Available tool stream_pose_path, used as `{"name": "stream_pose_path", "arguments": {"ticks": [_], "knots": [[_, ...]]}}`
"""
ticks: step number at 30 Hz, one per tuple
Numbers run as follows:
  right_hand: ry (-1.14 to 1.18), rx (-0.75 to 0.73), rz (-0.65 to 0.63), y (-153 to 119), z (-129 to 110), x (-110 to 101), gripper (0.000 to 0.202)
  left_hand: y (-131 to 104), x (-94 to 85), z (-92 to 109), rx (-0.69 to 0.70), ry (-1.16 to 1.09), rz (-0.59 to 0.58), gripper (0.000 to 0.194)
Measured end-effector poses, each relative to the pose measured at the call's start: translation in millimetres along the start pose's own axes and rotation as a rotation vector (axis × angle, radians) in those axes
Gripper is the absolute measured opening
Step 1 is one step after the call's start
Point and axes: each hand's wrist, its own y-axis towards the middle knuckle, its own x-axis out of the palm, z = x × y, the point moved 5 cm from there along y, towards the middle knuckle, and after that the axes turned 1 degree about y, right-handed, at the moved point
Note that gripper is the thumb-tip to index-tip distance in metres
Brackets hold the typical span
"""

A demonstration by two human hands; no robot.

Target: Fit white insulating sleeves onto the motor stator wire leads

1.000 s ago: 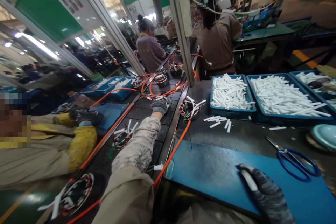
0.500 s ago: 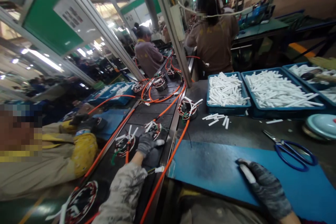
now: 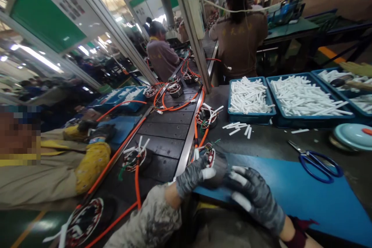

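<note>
My left hand [image 3: 196, 176], in a grey glove with white fingertips, grips a motor stator [image 3: 220, 170] with a dark round body, copper-red windings and white sleeves. It is held above the near edge of the blue mat [image 3: 296, 193]. Close to the stator's right side is my right hand [image 3: 255, 195], gloved alike, its fingers stretched out and spread; whether they touch it I cannot tell. Another stator [image 3: 207, 116] with white tubes sits just beyond, on the bench beside the conveyor.
Blue bins of white tubes [image 3: 250, 95] line the bench's back, with loose tubes [image 3: 236, 127] before them. Blue-handled scissors [image 3: 319, 166] and a round lidded container [image 3: 353, 137] lie right. The conveyor [image 3: 165, 128] carries stators with orange cables. A co-worker's yellow sleeve [image 3: 93, 166] is left.
My left hand has lifted the stator off the conveyor and brought it right, over the mat's edge. My right hand has moved left from the mat towards it.
</note>
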Motion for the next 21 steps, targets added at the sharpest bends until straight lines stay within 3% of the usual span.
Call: {"name": "stream_pose_path", "arguments": {"ticks": [2,4,6,7,8,9,12,14,17,21], "knots": [[-0.082,-0.104,-0.018,6,-6,13,0.047,-3,3.1,18,0.013,-0.177,-0.142,0.072],[-0.158,-0.038,0.01,7,4,21,0.051,-3,-12.6,38,0.125,-0.124,-0.183,0.056],[-0.202,0.078,0.045,5,19,22,0.048,7,-43.6,51,0.312,0.121,-0.028,0.037],[-0.209,0.105,0.052,4,24,23,0.044,16,-60.4,53,0.403,0.274,0.106,0.035],[-0.208,0.105,0.047,3,26,23,0.04,28,-72.9,51,0.484,0.458,0.212,0.04],[-0.206,0.089,0.037,2,27,23,0.038,42,-77.7,45,0.546,0.651,0.217,0.042],[-0.219,0.019,0.016,0,21,26,0.047,85,-73.2,5,0.492,1.088,-0.02,0.046],[-0.237,-0.005,0.031,-2,17,27,0.054,99,-69.1,-14,0.432,1.268,-0.097,0.044],[-0.218,-0.006,0.026,-4,17,28,0.052,86,-64.0,-15,0.463,1.385,-0.067,0.035],[-0.109,0.001,-0.051,0,26,20,0.037,25,-48.1,11,0.511,1.462,0.026,0.034]]}}
